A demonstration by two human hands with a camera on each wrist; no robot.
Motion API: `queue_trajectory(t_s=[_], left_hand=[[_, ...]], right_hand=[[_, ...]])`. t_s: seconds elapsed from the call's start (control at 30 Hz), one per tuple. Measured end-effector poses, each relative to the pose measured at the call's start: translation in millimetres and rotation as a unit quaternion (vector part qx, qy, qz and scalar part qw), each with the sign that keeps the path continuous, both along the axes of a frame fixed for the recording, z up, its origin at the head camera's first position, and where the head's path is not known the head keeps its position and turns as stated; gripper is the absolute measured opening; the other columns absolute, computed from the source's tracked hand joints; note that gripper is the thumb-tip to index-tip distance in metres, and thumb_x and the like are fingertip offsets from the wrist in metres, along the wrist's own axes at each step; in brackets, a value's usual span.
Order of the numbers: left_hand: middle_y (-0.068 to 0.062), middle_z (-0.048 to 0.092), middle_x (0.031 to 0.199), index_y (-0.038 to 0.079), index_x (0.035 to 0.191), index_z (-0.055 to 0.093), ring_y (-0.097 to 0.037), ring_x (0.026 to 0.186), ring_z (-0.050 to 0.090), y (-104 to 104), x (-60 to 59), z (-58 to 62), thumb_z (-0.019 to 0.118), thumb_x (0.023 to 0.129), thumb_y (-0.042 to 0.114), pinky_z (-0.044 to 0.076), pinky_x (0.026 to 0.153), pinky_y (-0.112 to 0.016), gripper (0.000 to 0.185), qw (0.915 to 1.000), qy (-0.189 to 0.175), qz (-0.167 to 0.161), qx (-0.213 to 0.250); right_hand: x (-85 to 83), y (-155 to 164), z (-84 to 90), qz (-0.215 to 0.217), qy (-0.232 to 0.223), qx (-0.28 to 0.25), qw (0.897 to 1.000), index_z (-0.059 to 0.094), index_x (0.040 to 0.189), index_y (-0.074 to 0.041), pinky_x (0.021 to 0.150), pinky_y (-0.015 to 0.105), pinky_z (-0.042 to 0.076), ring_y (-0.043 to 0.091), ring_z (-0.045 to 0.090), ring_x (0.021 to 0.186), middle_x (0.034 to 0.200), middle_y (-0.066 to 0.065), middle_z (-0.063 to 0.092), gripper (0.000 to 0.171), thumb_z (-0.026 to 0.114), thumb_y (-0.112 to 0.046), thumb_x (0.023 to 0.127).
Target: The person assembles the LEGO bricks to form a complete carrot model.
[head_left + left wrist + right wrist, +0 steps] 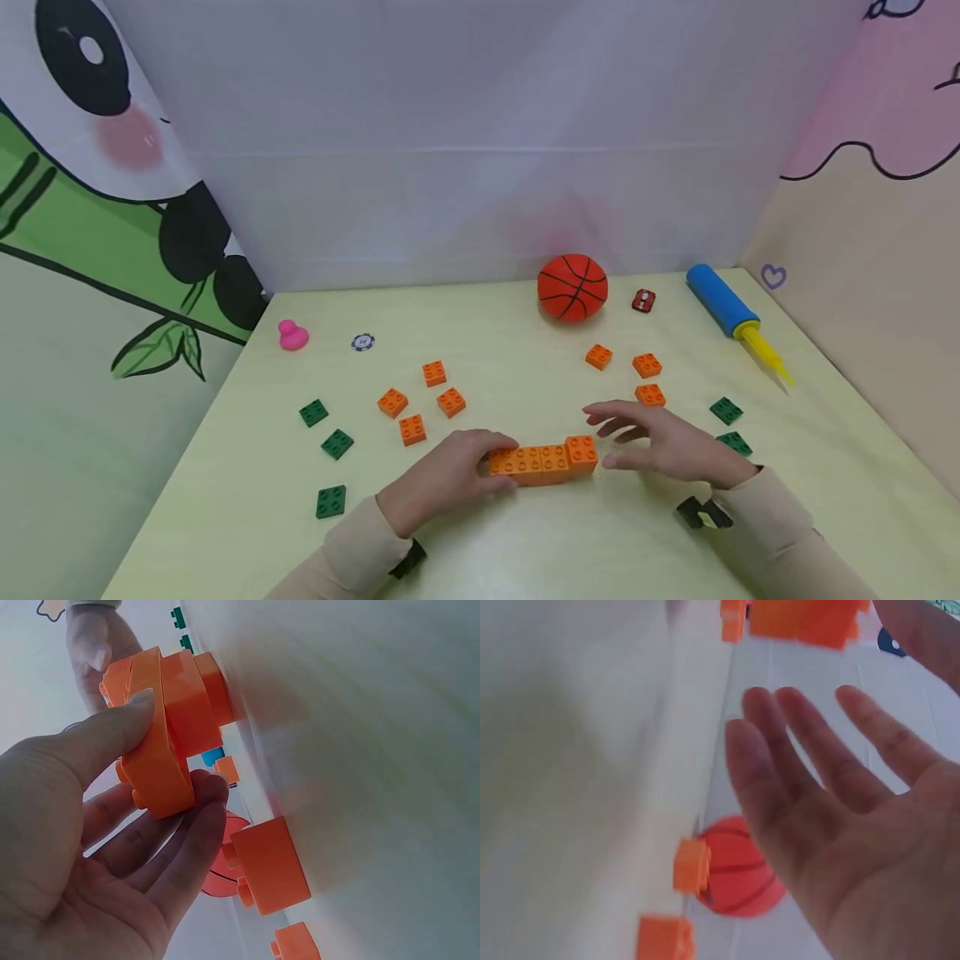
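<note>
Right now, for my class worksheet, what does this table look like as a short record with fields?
Left hand: grips a joined row of orange bricks
Right hand: beside the row's right end, holding nothing
Loose orange bricks: four at left, three at right
Green bricks: three at left, two visible at right
Toward the back: pink toy, round chip, red ball, small red item, blue-and-yellow pump

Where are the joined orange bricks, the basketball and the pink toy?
Joined orange bricks (542, 464): head view, studded top, mid-row.
Basketball (572, 288): head view, middle of its front.
Pink toy (293, 337): head view, lower body.
</note>
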State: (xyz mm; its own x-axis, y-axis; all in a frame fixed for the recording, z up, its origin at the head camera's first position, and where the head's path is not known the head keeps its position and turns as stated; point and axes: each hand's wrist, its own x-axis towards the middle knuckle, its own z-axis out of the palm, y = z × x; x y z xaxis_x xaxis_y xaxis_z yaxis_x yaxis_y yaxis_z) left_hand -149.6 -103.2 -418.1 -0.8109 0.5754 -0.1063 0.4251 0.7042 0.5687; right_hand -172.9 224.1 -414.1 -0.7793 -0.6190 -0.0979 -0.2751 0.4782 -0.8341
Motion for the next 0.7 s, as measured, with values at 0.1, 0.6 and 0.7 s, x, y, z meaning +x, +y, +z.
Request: queue_trajectory(t_s=[0.1, 0.6, 0.7], left_hand=[[0.006, 0.068, 0.12, 0.016, 0.128, 0.067, -0.007, 0.103, 0.06, 0.8, -0.1, 0.3, 0.077, 0.088, 0.035, 0.051, 0.097, -0.032, 0.045, 1.0, 0.002, -0.002, 0.001], [0.009, 0.067, 0.117, 0.018, 0.128, 0.066, -0.004, 0.097, 0.057, 5.5, 0.5, -0.6, 0.076, 0.089, 0.036, 0.051, 0.094, -0.03, 0.044, 1.0, -0.001, -0.002, 0.001], [0.009, 0.067, 0.118, 0.018, 0.127, 0.067, -0.004, 0.098, 0.058, 5.6, 0.7, -1.2, 0.076, 0.089, 0.036, 0.051, 0.095, -0.03, 0.044, 1.0, -0.001, -0.003, 0.003]], right_hand=[[-10.8, 14.6, 4.2, -0.033, 0.067, 0.034, 0.997, 0.05, 0.145, -0.013, 0.101, 0.055, 0.047, 0.032, 0.057, 0.121, 0.138, 0.011, 0.058, 0.058, 0.072, -0.027, 0.093], [-46.1, 48.2, -7.2, -0.13, 0.083, 0.192, 0.969, 0.054, 0.143, -0.009, 0.104, 0.064, 0.04, 0.043, 0.047, 0.126, 0.143, 0.019, 0.052, 0.056, 0.074, -0.016, 0.091], [-47.1, 47.3, -9.2, -0.134, 0.075, 0.199, 0.968, 0.054, 0.142, -0.009, 0.104, 0.064, 0.04, 0.042, 0.048, 0.124, 0.14, 0.018, 0.055, 0.055, 0.073, -0.016, 0.091]])
